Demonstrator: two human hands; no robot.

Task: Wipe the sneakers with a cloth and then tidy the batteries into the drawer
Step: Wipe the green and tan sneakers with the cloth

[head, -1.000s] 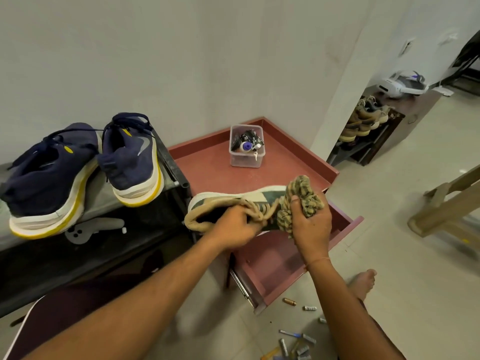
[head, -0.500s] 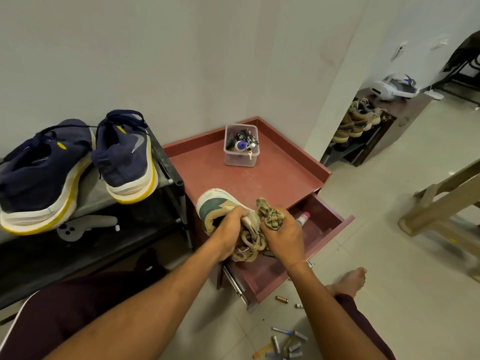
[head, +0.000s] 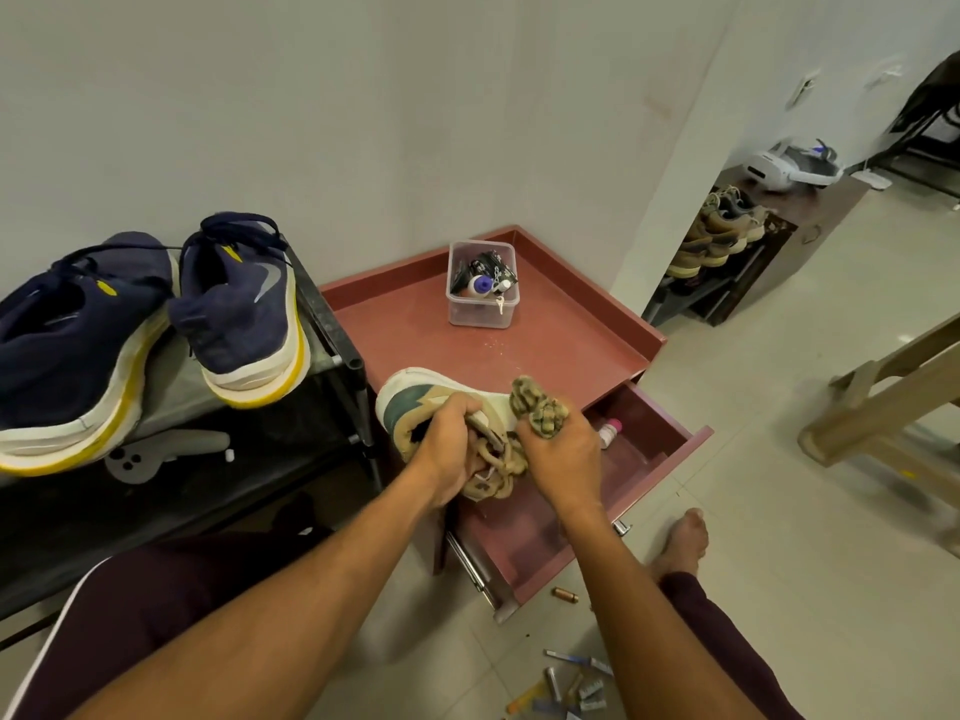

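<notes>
Grasps tan-and-green sneaker [head: 415, 402] at laces with left grip [head: 449, 452], above table's [head: 561, 350] front edge; clenches balled cloth [head: 535, 407] in right grip [head: 563, 454], against sneaker's upper.

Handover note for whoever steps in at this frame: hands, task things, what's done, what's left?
Left hand grips the beige sneaker at its laces.
Right hand holds the bunched cloth against it.
Navy sneakers sit on the rack; drawer is open; batteries lie on the floor.
Done: wiping under way.
Left: finish wiping, then batteries into drawer.
</notes>
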